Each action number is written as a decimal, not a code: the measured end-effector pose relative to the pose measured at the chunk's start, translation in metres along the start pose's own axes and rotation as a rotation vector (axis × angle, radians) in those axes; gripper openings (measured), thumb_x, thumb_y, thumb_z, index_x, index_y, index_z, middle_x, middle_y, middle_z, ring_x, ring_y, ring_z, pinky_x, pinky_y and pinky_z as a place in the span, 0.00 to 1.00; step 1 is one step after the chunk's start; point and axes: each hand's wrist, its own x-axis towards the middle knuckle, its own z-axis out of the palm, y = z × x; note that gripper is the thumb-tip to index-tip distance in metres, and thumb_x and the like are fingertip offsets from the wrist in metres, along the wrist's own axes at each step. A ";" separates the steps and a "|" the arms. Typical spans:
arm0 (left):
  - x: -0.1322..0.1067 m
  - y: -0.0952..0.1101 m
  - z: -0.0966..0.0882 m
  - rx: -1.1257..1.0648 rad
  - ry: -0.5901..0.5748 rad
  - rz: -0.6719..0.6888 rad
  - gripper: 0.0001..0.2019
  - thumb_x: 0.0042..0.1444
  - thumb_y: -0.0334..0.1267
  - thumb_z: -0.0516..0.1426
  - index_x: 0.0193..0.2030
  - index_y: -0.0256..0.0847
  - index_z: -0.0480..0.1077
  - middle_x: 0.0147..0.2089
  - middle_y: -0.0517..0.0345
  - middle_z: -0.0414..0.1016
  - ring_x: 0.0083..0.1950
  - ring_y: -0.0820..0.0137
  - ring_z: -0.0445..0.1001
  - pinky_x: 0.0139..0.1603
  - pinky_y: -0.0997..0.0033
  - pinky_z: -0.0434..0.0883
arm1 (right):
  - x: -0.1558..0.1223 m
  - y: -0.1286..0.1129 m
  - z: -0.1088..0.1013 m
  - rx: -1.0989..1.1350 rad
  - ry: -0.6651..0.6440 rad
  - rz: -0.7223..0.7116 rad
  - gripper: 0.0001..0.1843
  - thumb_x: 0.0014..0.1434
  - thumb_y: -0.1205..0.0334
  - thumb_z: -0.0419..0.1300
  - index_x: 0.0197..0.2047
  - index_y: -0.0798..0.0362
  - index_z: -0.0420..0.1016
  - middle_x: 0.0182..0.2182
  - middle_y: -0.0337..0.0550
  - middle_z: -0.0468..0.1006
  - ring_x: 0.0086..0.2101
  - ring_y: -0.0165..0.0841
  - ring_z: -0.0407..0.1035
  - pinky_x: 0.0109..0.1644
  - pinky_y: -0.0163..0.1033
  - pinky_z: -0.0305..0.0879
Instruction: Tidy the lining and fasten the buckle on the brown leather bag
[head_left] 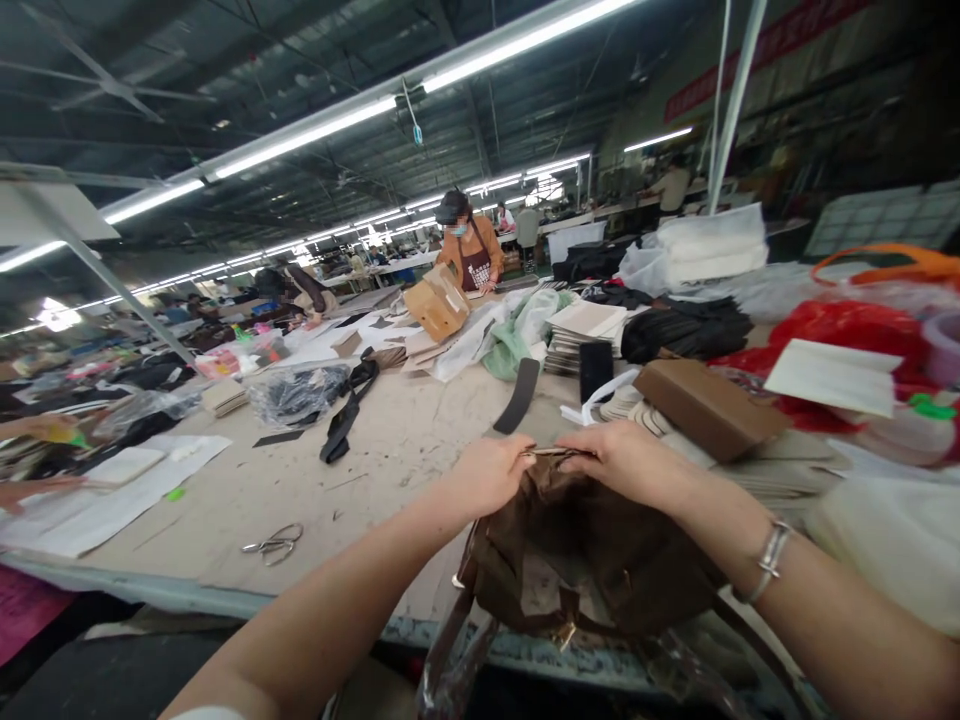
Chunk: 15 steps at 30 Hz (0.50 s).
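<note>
A dark brown handbag lies at the table's front edge, its mouth facing me and its plastic-wrapped handles hanging over the edge. My left hand pinches the bag's far rim with thumb and fingers. Close beside it, my right hand grips the same rim from the other side. A short strip of edge shows between the two hands. Gold-coloured hardware hangs at the near rim. The inside of the bag is dark and hard to make out.
Scissors lie on the table left of my arm. Beyond my hands are a dark curved strip and a black strap. To the right stand a brown box and red plastic. Across the table a person works beside a cardboard box.
</note>
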 end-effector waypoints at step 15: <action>0.017 0.009 -0.001 0.026 0.054 0.094 0.15 0.59 0.47 0.54 0.38 0.41 0.77 0.35 0.53 0.78 0.38 0.62 0.75 0.38 0.68 0.66 | 0.000 -0.003 0.003 -0.103 0.030 0.139 0.12 0.63 0.57 0.53 0.37 0.46 0.79 0.30 0.40 0.78 0.33 0.34 0.72 0.34 0.35 0.59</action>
